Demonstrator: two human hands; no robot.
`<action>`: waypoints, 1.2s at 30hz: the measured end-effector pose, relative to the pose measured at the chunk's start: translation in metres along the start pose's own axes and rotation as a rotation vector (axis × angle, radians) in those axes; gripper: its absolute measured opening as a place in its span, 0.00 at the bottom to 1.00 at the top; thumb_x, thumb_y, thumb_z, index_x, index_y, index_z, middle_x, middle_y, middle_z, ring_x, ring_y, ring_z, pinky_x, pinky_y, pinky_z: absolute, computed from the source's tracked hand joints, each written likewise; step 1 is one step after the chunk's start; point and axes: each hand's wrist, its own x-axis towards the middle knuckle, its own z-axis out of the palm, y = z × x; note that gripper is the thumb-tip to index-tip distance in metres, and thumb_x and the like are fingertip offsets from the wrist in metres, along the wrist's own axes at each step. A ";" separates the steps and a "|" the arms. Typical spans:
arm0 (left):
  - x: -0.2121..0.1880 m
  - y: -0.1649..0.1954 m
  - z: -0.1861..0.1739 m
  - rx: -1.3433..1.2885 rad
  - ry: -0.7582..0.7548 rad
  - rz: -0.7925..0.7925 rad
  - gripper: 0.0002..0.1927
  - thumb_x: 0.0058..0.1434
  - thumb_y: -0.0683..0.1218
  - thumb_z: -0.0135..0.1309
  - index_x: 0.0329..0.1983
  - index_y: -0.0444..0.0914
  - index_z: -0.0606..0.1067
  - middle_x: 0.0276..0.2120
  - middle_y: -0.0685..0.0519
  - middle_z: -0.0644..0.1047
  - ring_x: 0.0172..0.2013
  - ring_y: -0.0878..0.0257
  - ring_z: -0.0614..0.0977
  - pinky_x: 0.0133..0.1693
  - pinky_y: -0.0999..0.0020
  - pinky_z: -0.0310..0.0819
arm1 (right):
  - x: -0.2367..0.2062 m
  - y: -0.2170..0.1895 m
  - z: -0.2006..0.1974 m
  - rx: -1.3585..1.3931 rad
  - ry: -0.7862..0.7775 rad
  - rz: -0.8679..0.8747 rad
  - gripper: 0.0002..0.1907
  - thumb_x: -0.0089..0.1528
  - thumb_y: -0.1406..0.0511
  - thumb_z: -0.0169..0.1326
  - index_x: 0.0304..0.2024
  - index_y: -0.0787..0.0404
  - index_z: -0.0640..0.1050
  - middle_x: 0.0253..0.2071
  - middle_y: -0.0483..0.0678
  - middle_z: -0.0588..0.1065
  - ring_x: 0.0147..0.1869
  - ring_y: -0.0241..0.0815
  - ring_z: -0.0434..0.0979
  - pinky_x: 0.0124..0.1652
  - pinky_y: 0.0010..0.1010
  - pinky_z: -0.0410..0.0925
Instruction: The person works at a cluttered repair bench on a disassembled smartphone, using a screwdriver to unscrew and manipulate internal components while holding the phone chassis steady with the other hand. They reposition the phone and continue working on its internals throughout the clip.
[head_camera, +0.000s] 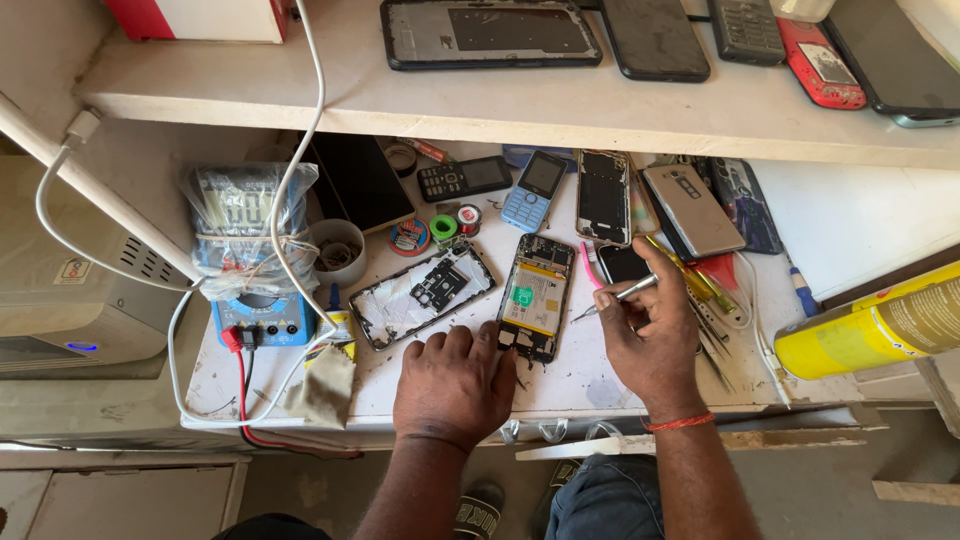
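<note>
The right hand pinches metal tweezers between thumb and fingers, tips pointing left toward the opened phone; that phone lies just left of the grip, back removed, battery showing; the left hand rests flat, fingers loosely spread, holding nothing, fingertips touching the phone's lower edge; a removed back cover lies further left.

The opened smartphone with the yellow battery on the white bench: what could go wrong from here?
The metal tweezers in the right hand point toward the opened smartphone; a slip might scratch its exposed board or pierce the battery. The left hand steadies only the bottom edge, so it could pivot. The crowded white bench could swallow small parts.
</note>
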 end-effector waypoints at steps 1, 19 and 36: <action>0.000 0.000 -0.001 -0.003 -0.018 -0.011 0.21 0.62 0.56 0.53 0.51 0.40 0.77 0.30 0.50 0.78 0.32 0.51 0.80 0.38 0.51 0.69 | 0.000 0.001 0.000 0.041 0.002 0.000 0.36 0.64 0.69 0.61 0.72 0.61 0.60 0.37 0.50 0.82 0.35 0.30 0.78 0.35 0.21 0.71; 0.001 0.000 -0.002 -0.009 -0.027 -0.014 0.15 0.61 0.56 0.54 0.29 0.40 0.76 0.29 0.49 0.77 0.32 0.50 0.80 0.37 0.52 0.69 | 0.002 0.010 -0.002 0.571 -0.102 0.200 0.36 0.61 0.76 0.56 0.71 0.64 0.60 0.39 0.55 0.81 0.44 0.37 0.83 0.40 0.26 0.75; 0.000 -0.001 0.001 -0.018 -0.009 0.001 0.14 0.60 0.55 0.55 0.29 0.41 0.77 0.28 0.50 0.77 0.32 0.50 0.79 0.37 0.52 0.69 | 0.001 0.013 -0.002 0.484 -0.229 0.270 0.37 0.57 0.80 0.52 0.69 0.63 0.62 0.38 0.55 0.80 0.38 0.34 0.79 0.37 0.25 0.74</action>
